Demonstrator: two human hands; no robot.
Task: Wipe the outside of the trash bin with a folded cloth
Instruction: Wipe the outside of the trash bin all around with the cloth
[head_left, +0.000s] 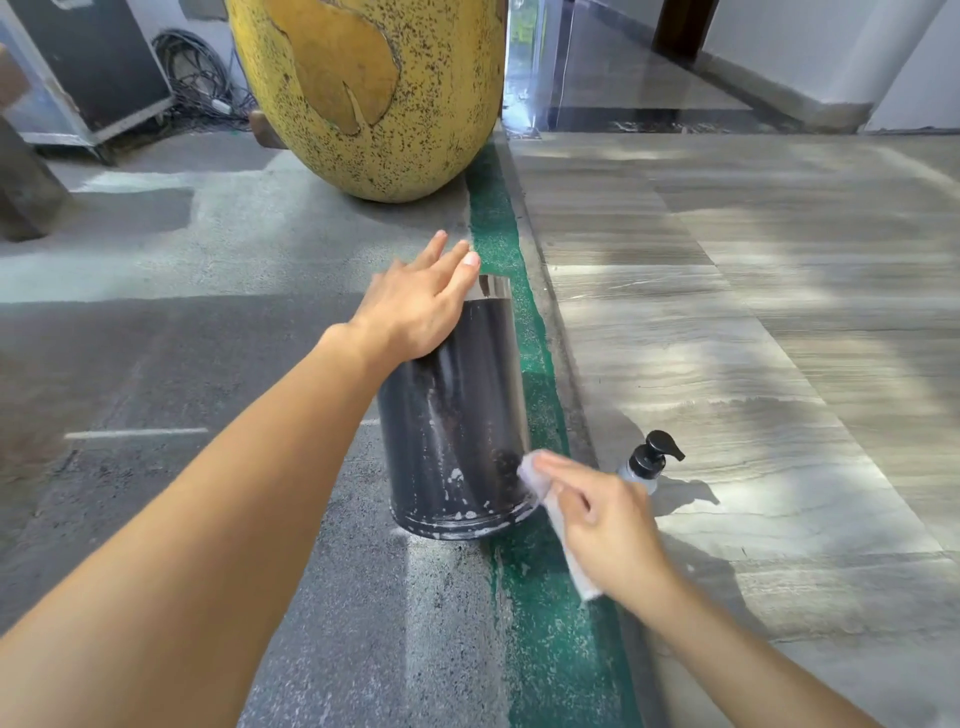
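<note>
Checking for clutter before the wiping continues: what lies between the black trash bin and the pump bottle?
In the head view, only the right hand pressing the pale folded cloth against the black cylindrical trash bin; the clear black-topped pump bottle stands just behind it.

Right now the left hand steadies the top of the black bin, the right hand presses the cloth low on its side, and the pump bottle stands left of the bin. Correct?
Not quite. The pump bottle stands to the right of the black bin, on the striped floor, as the head view shows. The rest holds: the left hand rests on the bin's top and the right hand presses the cloth low on its side.
</note>
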